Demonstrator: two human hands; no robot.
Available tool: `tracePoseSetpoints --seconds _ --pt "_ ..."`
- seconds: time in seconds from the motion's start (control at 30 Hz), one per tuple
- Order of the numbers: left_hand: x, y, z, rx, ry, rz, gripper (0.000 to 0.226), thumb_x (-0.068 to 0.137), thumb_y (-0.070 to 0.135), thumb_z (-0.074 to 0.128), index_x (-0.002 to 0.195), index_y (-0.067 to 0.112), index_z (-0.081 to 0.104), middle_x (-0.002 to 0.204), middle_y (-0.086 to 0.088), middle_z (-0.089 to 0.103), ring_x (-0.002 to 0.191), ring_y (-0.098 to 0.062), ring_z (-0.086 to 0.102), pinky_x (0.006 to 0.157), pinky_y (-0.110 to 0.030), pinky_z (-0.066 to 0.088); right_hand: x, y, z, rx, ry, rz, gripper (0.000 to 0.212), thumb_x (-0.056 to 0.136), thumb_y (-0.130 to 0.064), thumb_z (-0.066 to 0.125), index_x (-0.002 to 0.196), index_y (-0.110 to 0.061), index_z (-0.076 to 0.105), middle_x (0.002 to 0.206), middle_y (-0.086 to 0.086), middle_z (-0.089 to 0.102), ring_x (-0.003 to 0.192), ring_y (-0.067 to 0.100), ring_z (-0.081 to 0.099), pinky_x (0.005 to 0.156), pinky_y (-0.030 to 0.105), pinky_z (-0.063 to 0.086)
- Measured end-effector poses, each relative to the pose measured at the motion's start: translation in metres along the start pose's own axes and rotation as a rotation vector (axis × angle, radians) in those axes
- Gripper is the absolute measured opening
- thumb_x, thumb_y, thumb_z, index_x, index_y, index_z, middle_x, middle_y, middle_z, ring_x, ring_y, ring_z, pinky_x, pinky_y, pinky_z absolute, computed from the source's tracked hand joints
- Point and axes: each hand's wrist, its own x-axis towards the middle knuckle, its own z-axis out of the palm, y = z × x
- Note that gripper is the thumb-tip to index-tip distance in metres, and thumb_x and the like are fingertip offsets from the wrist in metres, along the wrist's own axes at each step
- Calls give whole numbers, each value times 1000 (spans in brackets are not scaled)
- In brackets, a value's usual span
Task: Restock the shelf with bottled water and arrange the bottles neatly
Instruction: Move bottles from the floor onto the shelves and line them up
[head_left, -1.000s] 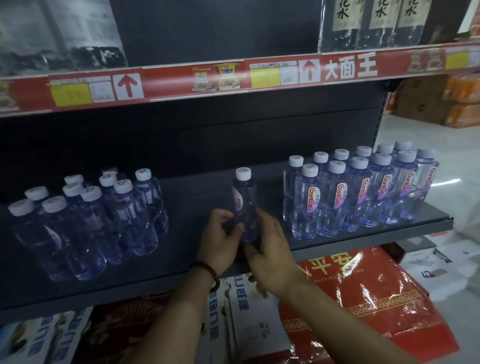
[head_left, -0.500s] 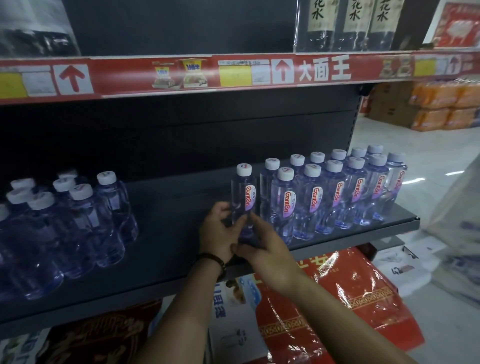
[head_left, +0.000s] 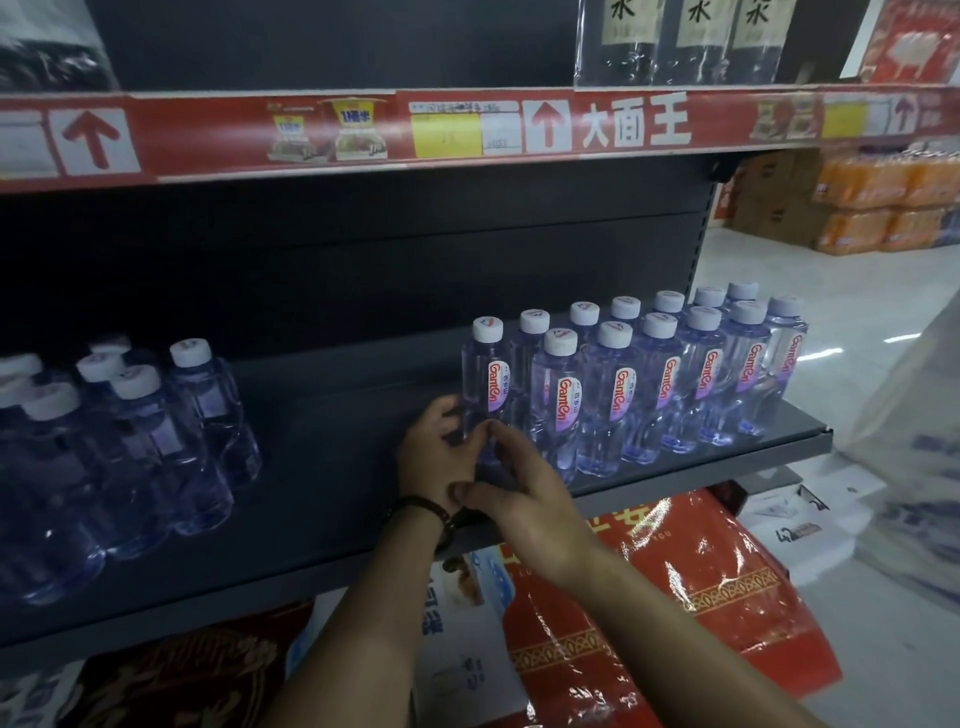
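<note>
- Bottle (head_left: 485, 384) has slid right since the earlier frames, from mid-shelf to just beside the row (head_left: 654, 384); label now faces out.
- Left hand (head_left: 434, 457) wraps its lower body and right hand (head_left: 524, 499) pinches near the base, centre frame.
- Do well: keep it upright on the shelf (head_left: 332, 467), nudge flush with the row, release gently.
- Hidden: base sits behind fingers; contact with its neighbour can't be told. Far-left bottles (head_left: 130, 441) are dim and cut off.

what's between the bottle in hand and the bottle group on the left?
Head view: bare shelf only, apart from the left hand gripping the held bottle.
</note>
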Motion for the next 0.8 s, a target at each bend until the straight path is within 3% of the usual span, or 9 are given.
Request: tracePoseSetpoints --seconds 0.1,0.2,0.3,0.37,0.43,0.57,0.63,0.7,0.8 --pt "-3 2 -7 -26 -42 -29 38 92 17 79 128 21 67 108 9 76 87 8 70 69 -6 52 -6 -12 7 -93 83 -57 63 73 -41 74 134 -38 56 133 -4 65 125 16 63 102 46 58" --pt "-13 5 -38 63 25 -31 35 95 6 70 126 23 68 117 5 73 101 -6 69 89 -22 58 -4 -19 22 -185 195 -100 43 87 -35 70 128 -30 58 123 -5 64 115 13 63 99 39 57" --pt "-33 4 -95 211 179 30 32 95 -1 61 110 25 71 104 12 73 96 -6 69 94 -35 59 0 -27 50 -121 149 -82 22 101 -14 65 119 -26 62 104 -4 70 97 11 67 89 32 53" --pt "-50 1 -138 216 273 67 33 95 -5 58 103 25 69 101 11 72 95 -11 70 92 -40 59 3 -25 75 -133 75 -108 24 100 -9 63 113 -29 64 97 -5 71 91 9 68 87 33 54" --pt "-67 -3 -179 257 352 83 32 93 -6 60 105 23 67 100 8 70 94 -18 69 87 -40 58 4 -24 105 -196 -35 -120 26 100 -11 64 116 -32 64 103 -8 72 97 7 69 90 31 56" --pt "-87 -6 -229 260 531 96 37 96 -6 57 118 23 64 108 17 66 100 -3 64 86 -9 47 25 -39 161 -178 -167 -127 31 101 -5 60 116 -32 59 121 -7 67 110 7 65 102 33 54" --pt "-92 -11 -239 263 542 72 37 99 -1 57 122 28 61 115 12 66 104 -2 63 94 -17 51 39 -49 187 -129 -205 -117 35 101 -1 58 109 -35 57 121 -8 66 113 10 64 104 37 53" --pt "-95 -14 -246 236 519 58 38 101 0 56 124 30 58 121 7 66 110 -9 63 100 -30 53 47 -55 209 -89 -232 -127 29 97 -12 66 116 -32 59 124 -6 66 117 15 66 106 44 55" --pt "-93 -11 -250 160 425 43 52 99 -8 52 125 37 51 121 20 62 110 9 61 99 -20 51 50 -62 229 4 -221 -124 47 83 -20 72 128 -22 59 124 -3 71 113 14 70 103 41 58"
